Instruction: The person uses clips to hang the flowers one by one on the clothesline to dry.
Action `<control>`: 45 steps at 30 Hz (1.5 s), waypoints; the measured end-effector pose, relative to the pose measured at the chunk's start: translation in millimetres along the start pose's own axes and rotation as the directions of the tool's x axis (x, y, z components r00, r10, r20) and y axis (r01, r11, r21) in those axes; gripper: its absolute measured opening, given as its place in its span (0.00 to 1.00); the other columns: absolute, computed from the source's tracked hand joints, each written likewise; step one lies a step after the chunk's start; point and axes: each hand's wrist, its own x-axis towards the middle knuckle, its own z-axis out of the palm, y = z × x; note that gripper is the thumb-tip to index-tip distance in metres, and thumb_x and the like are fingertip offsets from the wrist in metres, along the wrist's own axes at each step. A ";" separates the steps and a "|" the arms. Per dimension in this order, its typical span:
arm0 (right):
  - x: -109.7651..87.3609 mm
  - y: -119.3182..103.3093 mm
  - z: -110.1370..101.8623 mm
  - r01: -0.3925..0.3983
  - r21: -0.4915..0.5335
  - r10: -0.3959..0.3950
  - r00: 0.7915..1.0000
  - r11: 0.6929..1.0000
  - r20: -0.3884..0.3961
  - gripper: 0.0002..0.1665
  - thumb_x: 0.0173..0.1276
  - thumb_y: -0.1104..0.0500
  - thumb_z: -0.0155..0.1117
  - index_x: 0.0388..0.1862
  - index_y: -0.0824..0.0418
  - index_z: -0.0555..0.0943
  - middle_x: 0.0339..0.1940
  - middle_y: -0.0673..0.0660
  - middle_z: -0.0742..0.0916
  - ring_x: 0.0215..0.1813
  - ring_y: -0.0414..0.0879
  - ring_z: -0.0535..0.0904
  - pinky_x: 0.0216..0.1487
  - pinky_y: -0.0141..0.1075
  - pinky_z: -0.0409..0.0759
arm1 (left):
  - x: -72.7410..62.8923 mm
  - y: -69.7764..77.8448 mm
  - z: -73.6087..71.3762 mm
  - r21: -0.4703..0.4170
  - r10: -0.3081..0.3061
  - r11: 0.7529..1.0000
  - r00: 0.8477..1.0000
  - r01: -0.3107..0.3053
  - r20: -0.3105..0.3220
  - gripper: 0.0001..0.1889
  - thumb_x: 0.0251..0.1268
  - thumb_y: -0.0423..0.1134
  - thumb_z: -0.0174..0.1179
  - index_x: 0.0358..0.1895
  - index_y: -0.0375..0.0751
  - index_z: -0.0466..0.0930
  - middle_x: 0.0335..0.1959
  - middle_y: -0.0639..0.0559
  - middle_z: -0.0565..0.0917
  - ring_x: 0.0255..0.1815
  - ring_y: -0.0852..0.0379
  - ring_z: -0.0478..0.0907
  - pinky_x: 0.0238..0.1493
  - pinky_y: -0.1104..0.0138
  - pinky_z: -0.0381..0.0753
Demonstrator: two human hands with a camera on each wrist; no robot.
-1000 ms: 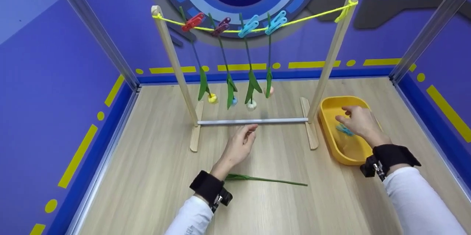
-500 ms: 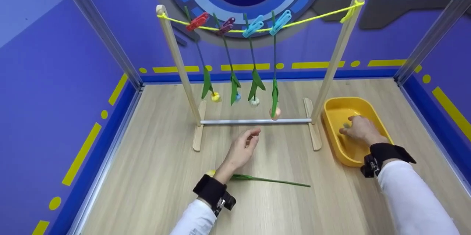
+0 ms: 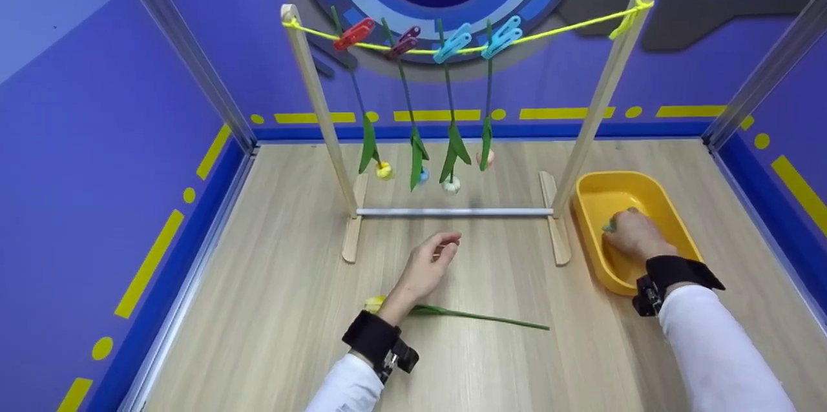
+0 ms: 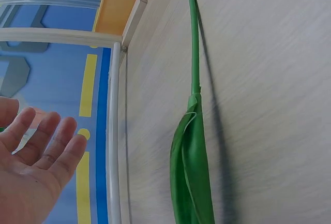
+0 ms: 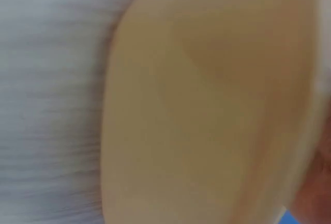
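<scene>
Inside the yellow tub [image 3: 585, 205], my right hand [image 3: 634, 235] has its fingers curled round a small light-blue clothespin [image 3: 608, 226]; most of the clothespin is hidden by the hand. My left hand [image 3: 423, 270] hangs empty over the table in front of the rack, fingers loosely bent, palm showing in the left wrist view. Below its wrist lies a yellow artificial tulip [image 3: 375, 304], its green stem [image 3: 497, 318] pointing right; the wrist covers part of it. The right wrist view shows mostly the blurred tub wall [image 5: 191, 110].
A wooden rack with two posts [image 3: 323, 115] carries a yellow cord [image 3: 562, 31]. Several artificial tulips hang head down from it by red [image 3: 354, 33], purple [image 3: 403, 42] and light-blue clothespins [image 3: 501, 37]. A white bar [image 3: 452, 212] joins the rack's feet.
My right hand has lowered into the tub and its fingers have curled round the clothespin. The left hand keeps its pose. The rightmost hanging tulip swings. The head view has shifted slightly.
</scene>
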 end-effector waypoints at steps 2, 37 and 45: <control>-0.5 1.2 1.3 0.001 -0.006 -0.001 1.000 1.000 -0.029 0.17 0.70 0.55 0.60 0.40 0.71 0.76 0.33 0.63 0.75 0.35 0.56 0.72 0.38 0.45 0.70 | 0.1 -0.1 0.9 -0.002 0.001 1.000 1.000 -0.001 -0.001 0.18 0.80 0.42 0.47 0.63 0.40 0.75 0.59 0.45 0.82 0.59 0.50 0.79 0.62 0.57 0.77; -56.0 -67.3 -23.1 0.052 0.648 0.162 0.950 0.760 -0.266 0.44 0.68 0.35 0.61 0.68 0.67 0.73 0.52 0.56 0.84 0.41 0.31 0.79 0.43 0.21 0.79 | 1.7 6.7 6.8 0.014 0.037 0.999 0.999 -0.037 0.018 0.17 0.79 0.42 0.49 0.62 0.39 0.77 0.57 0.41 0.83 0.57 0.48 0.81 0.62 0.57 0.78; -56.8 -108.3 -7.6 0.086 0.894 0.150 0.974 0.440 -0.168 0.41 0.66 0.43 0.67 0.67 0.70 0.73 0.37 0.37 0.85 0.40 0.32 0.83 0.48 0.23 0.81 | 2.4 14.4 11.7 0.190 0.079 0.979 0.997 -0.081 0.018 0.17 0.79 0.42 0.49 0.61 0.40 0.78 0.54 0.45 0.84 0.53 0.53 0.82 0.57 0.62 0.80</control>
